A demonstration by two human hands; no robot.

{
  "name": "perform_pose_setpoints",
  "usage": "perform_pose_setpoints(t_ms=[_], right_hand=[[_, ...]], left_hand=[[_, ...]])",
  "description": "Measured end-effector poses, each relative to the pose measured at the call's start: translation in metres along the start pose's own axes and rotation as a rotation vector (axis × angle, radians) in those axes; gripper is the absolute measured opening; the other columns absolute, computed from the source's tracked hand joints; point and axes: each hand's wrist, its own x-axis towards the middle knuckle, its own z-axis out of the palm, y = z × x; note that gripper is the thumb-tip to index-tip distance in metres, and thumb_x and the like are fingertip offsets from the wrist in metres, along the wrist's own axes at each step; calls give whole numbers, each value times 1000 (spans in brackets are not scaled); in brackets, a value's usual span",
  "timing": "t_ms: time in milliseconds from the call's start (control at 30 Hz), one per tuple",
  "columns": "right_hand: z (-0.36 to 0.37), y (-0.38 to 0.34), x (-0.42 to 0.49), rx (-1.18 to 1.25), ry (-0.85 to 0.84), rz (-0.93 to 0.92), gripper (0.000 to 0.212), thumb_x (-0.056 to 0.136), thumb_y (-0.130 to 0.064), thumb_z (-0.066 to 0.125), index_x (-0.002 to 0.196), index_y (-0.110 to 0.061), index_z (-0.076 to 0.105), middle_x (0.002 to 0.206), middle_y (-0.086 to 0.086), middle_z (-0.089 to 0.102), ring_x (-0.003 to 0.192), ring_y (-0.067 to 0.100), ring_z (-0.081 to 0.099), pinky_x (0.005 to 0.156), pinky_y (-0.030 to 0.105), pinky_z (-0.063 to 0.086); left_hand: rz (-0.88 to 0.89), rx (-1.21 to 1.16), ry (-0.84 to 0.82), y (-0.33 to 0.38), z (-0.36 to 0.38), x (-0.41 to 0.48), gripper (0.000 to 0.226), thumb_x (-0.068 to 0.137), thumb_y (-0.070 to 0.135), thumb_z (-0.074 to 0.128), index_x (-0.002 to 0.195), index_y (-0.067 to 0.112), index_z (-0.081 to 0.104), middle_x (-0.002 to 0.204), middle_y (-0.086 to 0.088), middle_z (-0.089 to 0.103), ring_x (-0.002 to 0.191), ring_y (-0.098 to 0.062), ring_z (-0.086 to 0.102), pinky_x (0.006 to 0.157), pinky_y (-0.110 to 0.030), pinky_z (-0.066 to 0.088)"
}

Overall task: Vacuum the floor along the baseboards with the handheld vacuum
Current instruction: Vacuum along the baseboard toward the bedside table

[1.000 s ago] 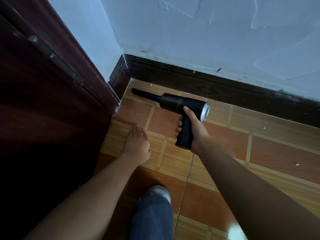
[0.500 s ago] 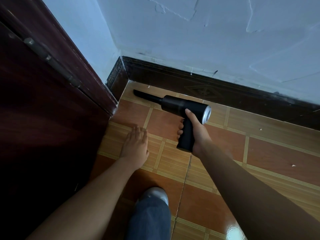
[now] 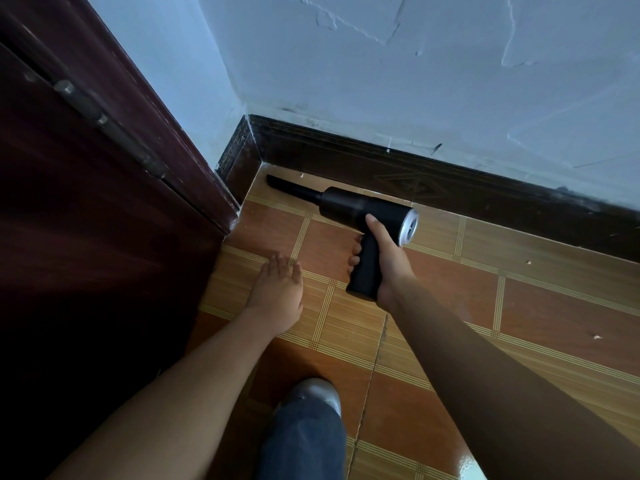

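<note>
Pointing along baseboard (image 3: 450, 188) into corner (image 3: 255, 157), vacuum (image 3: 360, 209)

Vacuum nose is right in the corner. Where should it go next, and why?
Probably a small nudge of the nozzle toward the baseboard: a white crumb lies between them, just beside the tip. The right hand grips the handheld vacuum and could swing it there.

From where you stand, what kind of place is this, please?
Probably the corner of a room in a home: a tiled floor, a dark baseboard under a painted wall, and a wooden door at the left.
</note>
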Motion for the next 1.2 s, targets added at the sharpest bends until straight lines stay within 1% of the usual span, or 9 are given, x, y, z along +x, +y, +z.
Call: perform_pose_setpoints(t_ms=[200, 333, 567, 733, 900, 1000, 1200], right_hand=[[1, -1, 0, -10, 16, -22, 35, 76, -42, 73, 82, -9, 60, 62, 3, 56, 48, 15, 51, 50, 27, 44], [-10, -8, -3, 14, 17, -40, 37, 77, -42, 72, 87, -9, 59, 62, 3, 55, 48, 14, 50, 49, 25, 45], [-31, -18, -12, 16, 46, -33, 36, 78, -43, 71, 86, -10, 59, 61, 1, 55, 47, 13, 49, 47, 25, 44], [-44, -18, -18, 23, 60, -38, 37, 77, -43, 71, 88, -10, 59, 61, 1, 55, 47, 13, 49, 47, 25, 45], [-56, -19, -22, 8, 51, -32, 36, 76, -45, 71, 83, -12, 59, 61, 0, 54, 47, 13, 49, 49, 26, 43], [-64, -20, -24, 6, 39, -38, 38, 75, -45, 72, 84, -11, 59, 62, 1, 52, 47, 13, 48, 48, 26, 43], [-67, -23, -28, 41, 77, -57, 34, 79, -43, 69, 82, -11, 59, 60, 0, 54, 46, 12, 48, 46, 24, 44]], left_hand=[[4, 3, -35, 0, -3, -1, 71, 100, 31, 38, 150, 1, 0, 154, -32, 2, 145, -39, 7, 120, -42, 9], [1, 3, -44, 1, -2, -1, 70, 100, 29, 38, 150, 1, -2, 154, -32, 1, 145, -39, 6, 120, -43, 9], [-5, 12, -65, 2, -4, 0, 71, 99, 28, 38, 150, 0, -3, 154, -32, 1, 145, -40, 5, 119, -43, 8], [-7, 27, -65, 3, -7, -1, 72, 100, 31, 39, 150, 0, -2, 154, -31, 2, 145, -39, 5, 119, -42, 7], [-9, 33, -63, 3, -7, -1, 72, 99, 32, 39, 150, 0, -1, 154, -32, 4, 145, -39, 7, 119, -42, 9], [-14, 37, -68, 3, -7, 0, 73, 99, 32, 39, 150, 0, -1, 154, -32, 4, 145, -40, 8, 120, -43, 10], [-26, 39, -87, 5, -8, 0, 74, 99, 33, 40, 150, 0, -2, 154, -32, 3, 145, -39, 7, 119, -42, 9]])
